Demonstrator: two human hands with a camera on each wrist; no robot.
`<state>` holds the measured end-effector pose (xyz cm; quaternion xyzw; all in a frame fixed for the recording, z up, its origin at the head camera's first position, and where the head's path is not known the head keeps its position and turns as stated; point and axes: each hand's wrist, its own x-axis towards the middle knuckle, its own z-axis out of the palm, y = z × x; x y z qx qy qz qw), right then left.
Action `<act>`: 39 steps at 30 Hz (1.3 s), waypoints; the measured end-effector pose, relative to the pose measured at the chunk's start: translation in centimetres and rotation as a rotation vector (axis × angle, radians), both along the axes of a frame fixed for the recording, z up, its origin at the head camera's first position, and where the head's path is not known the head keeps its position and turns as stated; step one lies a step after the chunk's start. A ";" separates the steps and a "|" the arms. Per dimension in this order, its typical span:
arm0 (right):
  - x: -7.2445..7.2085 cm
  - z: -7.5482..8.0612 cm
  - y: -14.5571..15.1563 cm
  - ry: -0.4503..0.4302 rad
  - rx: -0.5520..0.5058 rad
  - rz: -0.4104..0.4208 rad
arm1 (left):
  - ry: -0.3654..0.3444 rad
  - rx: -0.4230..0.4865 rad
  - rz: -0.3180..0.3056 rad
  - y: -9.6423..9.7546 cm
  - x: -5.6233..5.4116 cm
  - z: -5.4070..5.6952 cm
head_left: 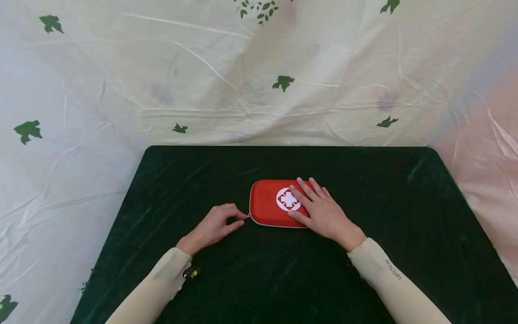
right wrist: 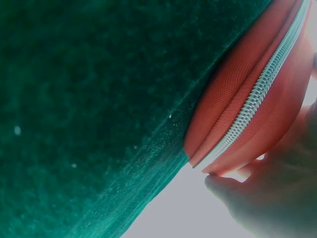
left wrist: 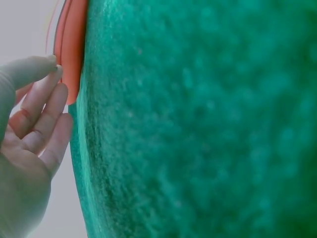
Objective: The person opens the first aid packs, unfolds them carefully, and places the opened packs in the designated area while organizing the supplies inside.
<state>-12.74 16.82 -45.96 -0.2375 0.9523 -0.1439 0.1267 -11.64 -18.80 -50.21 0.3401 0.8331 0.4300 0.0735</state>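
A red first-aid case [head_left: 265,202] with a white cross emblem lies flat on the dark green cloth. Its silver zipper [right wrist: 247,111] runs along the side and looks closed in the right wrist view. At the case's front left corner, my left hand [head_left: 218,225] pinches the small zipper pull [head_left: 248,216] between thumb and forefinger. In the left wrist view the pull is mostly hidden by the fingertips [left wrist: 52,62], and the other fingers lie loosely bent. My right hand [head_left: 325,211] rests on the case's right part with fingers spread, partly covering the emblem.
The green velvet cloth [head_left: 259,279] covers the whole table, whose far edge runs behind the case. A pale curtain [head_left: 226,67] with green leaf prints hangs behind and at both sides. A dark strap [head_left: 190,272] shows at the left sleeve's cuff.
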 end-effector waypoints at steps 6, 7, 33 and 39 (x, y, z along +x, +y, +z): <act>0.2 0.1 0.0 -0.002 0.004 -0.005 | -0.017 0.011 0.010 -0.2 -0.1 -1.4; 0.2 0.2 0.0 -0.004 0.003 -0.006 | -0.014 0.006 0.010 -0.2 -0.1 -1.8; 0.9 0.1 -0.2 -0.012 0.012 -0.009 | -0.060 -0.045 -0.022 0.3 1.0 -2.6; 1.0 0.2 -0.4 -0.013 0.014 -0.012 | -0.034 -0.026 -0.046 0.8 1.6 -2.4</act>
